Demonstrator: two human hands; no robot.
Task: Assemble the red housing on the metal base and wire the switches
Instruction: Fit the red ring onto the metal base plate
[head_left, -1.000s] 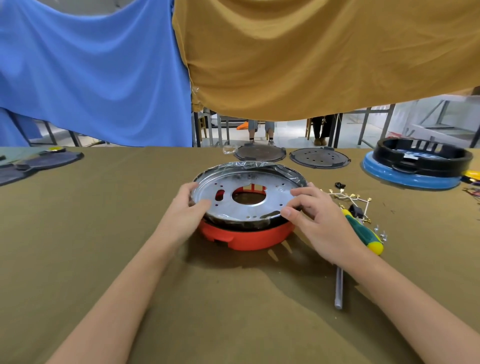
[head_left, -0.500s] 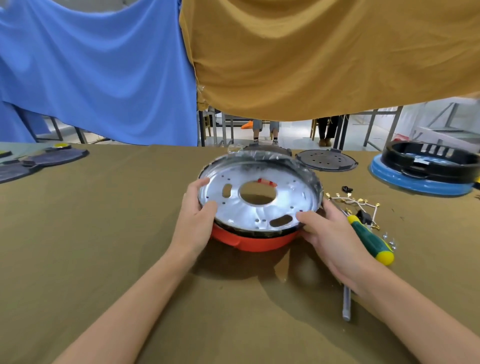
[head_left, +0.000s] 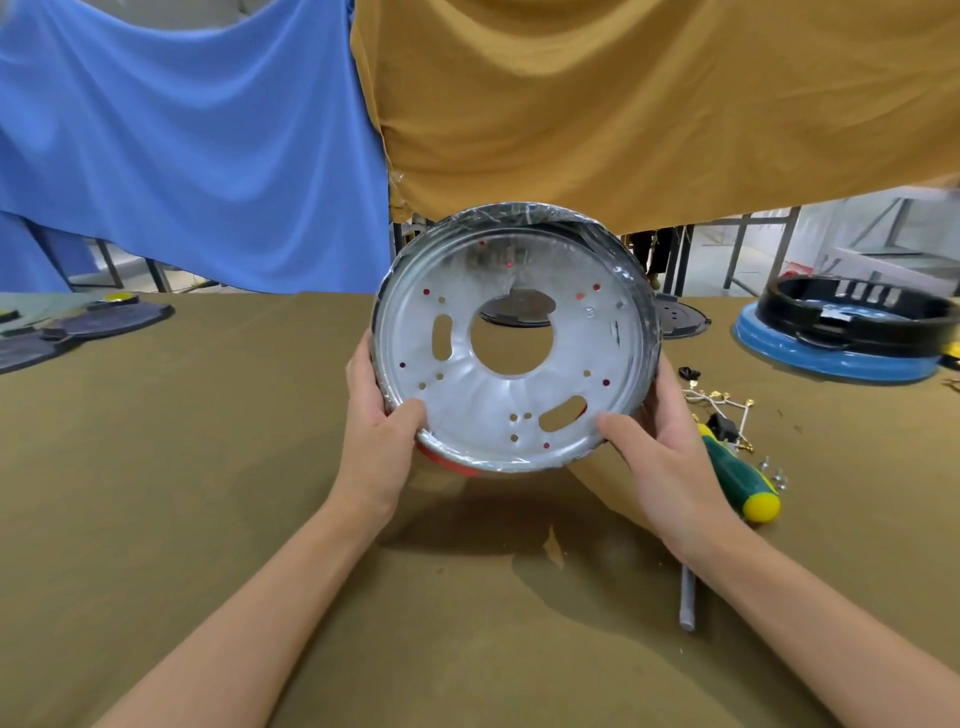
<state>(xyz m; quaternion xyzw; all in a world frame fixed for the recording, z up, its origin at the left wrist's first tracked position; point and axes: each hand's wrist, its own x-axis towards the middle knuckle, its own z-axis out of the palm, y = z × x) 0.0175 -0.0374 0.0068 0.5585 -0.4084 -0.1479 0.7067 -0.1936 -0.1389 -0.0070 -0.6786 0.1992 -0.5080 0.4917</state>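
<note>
A round metal base (head_left: 483, 405), wrapped in clear film, with a big centre hole and several slots, is tilted up on edge facing me, raised off the table. The red housing (head_left: 451, 464) sits behind it; only a sliver shows at the bottom edge and through small holes. My left hand (head_left: 378, 426) grips the left rim, thumb on the metal face. My right hand (head_left: 662, 447) grips the right rim, thumb on the face. Wires with gold terminals and a small black switch (head_left: 722, 415) lie on the table to the right.
A green and yellow screwdriver (head_left: 740, 475) lies right of my right hand, with small screws (head_left: 774, 470) beside it. A black ring on a blue base (head_left: 852, 332) stands at the far right. Dark round plates (head_left: 680, 319) lie behind, dark parts (head_left: 83, 327) at far left. Cloths hang behind.
Both hands have lifted the metal base with the red housing off the table and tipped it upright toward me. My right hand slid from the top face to the right rim.
</note>
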